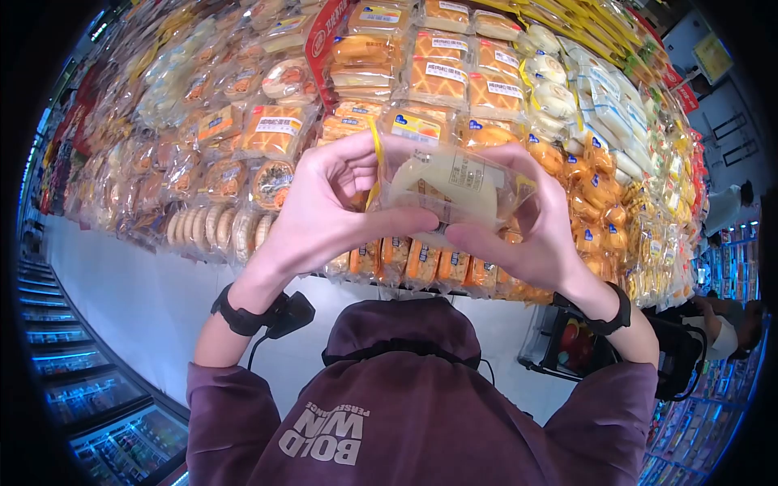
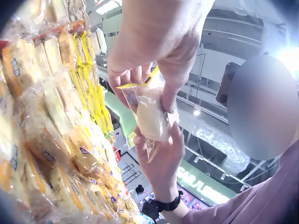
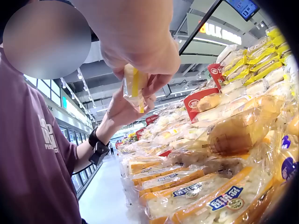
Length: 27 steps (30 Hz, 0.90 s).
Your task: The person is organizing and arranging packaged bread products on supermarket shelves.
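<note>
Between both hands is a clear plastic packet of pale bread or cake [image 1: 454, 185], with yellow edges and small dark print on the side facing up. My left hand [image 1: 328, 198] grips its left end, thumb along the near side and fingers curled behind. At the opposite end my right hand [image 1: 519, 235] holds it the same way, its thumb tip close to the left thumb. In the left wrist view the packet [image 2: 152, 114] shows its pale filling between the two hands. The right wrist view shows the packet [image 3: 134, 86] under the right hand, partly hidden by fingers.
A wide sloping display of wrapped breads and cakes [image 1: 438, 77] spreads below and beyond the hands. Red divider signs [image 1: 324, 36] stand among the rows. A black cart [image 1: 567, 344] is at the right, and lit freezer cases [image 1: 105, 405] line the left.
</note>
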### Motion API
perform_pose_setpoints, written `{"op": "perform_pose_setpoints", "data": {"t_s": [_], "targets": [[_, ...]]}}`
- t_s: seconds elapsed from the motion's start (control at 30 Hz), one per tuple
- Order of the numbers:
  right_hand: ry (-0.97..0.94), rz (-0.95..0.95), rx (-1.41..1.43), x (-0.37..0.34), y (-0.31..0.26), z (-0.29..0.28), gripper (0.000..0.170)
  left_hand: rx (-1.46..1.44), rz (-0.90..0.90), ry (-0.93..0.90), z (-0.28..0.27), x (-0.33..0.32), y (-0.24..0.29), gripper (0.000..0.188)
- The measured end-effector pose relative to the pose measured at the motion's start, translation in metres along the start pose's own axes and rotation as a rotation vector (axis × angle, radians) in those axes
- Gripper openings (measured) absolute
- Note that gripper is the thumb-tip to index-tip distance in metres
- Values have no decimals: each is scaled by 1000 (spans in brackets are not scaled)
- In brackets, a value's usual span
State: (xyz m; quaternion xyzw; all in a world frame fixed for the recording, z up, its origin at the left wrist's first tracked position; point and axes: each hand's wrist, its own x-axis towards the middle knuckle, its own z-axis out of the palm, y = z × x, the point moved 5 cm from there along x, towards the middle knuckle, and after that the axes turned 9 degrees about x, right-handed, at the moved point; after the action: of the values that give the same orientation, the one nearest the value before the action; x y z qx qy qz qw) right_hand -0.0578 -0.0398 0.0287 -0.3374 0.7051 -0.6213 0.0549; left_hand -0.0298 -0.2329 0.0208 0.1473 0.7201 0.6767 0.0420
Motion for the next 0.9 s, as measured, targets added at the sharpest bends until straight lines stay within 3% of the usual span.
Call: {"op": "perform_pose_setpoints", "data": {"t_s": [0.07,0.17,0.27,0.47,0.6,0.8,0.9], "targets": [[-66,-101,-65,-3,-8,0,61,26,147,-51,-10,8,-5,60],[-100,-174,-54,-7,-9,7,63,-27,183,-113,-15,17,-2,72],[-113,-186,-35,-10,-12,14,61,61,166,-258,-18,23,1,74],[-86,-199,-68,-17,-24,28,55,-34,103,-410,-13,28,0,60],[-128,-198,-167,-20,-29,27,68,23,59,-398,-9,30,2,54],[-130,-174,-155,-22,-28,27,69,37,53,-380,-11,30,-7,53],[-62,-239,-106,-20,-29,28,52,54,47,-376,-10,29,-5,54]]}}
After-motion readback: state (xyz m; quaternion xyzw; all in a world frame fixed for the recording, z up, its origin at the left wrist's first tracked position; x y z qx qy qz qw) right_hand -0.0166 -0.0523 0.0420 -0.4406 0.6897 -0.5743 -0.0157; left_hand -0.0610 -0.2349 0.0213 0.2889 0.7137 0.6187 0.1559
